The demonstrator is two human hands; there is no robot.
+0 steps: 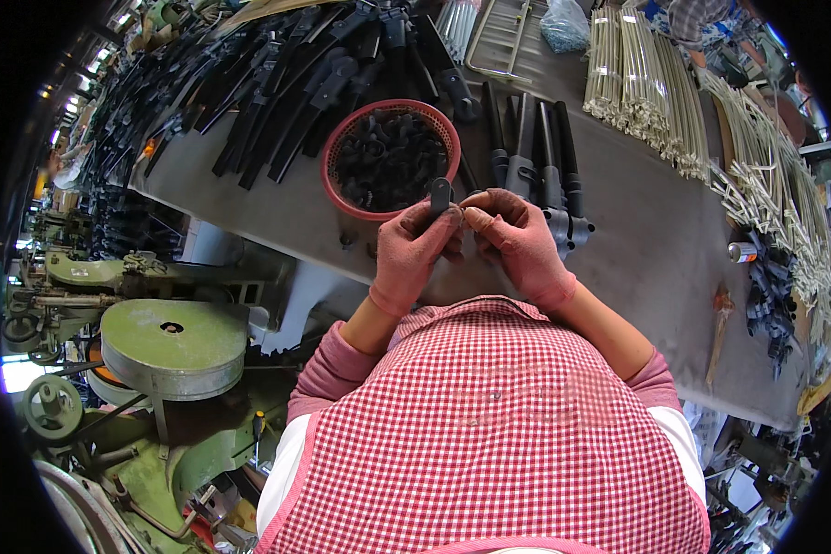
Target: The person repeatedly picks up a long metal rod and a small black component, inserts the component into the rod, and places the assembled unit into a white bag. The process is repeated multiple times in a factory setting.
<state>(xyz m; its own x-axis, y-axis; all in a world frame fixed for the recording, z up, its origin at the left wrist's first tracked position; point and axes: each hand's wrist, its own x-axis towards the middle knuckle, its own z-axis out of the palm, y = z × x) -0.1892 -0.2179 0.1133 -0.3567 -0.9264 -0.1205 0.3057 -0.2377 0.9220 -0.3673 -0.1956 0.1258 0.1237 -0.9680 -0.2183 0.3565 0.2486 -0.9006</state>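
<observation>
Both my hands wear pinkish-red gloves with darkened fingertips and meet over the near side of the table. My left hand [410, 254] is closed on a small black bracket [441, 192], a flat piece with a rounded, holed end pointing up. Close beside it, my right hand [524, 247] is pinched at the fingertips; whatever it grips there is hidden or too small to name. Just beyond the left hand sits a red plastic basket [329, 171] of black curved parts [392, 152]. Several black and grey tubes with jointed ends [524, 148] lie beyond the right hand.
The grey table [637, 231] carries heaped black tube assemblies [277, 102] at far left and bundled pale rods [637, 78] at far right. A hammer [718, 332], a small can [740, 252] and black fittings [772, 300] lie right. A green machine [171, 323] stands left.
</observation>
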